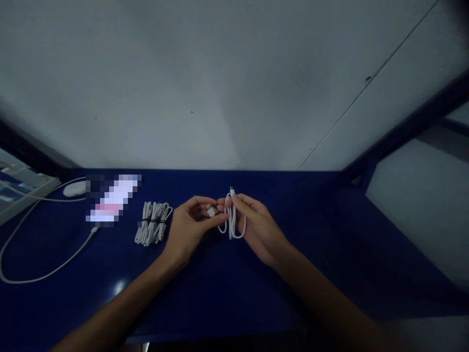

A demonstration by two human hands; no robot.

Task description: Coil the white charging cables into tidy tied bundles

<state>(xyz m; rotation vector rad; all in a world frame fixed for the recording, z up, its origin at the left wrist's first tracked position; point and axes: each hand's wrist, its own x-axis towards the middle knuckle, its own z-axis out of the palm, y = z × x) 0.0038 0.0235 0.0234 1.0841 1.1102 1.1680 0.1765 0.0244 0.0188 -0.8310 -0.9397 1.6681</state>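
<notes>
Between both hands, above the blue table, is a white USB cable wound into a loose coil. My right hand pinches the coil near its top, where a small plug points up. My left hand closes on the coil's left side, thumb laid against it. The cable's larger USB plug shows between the left thumb and fingers. Just left of that hand lie several white cable bundles, coiled side by side and bound with black ties.
A phone, pixelated over, lies on the blue table at the left, with a white charging cable looping from it. Beside it are a white rounded device and a pale box or tray. A grey wall panel rises behind.
</notes>
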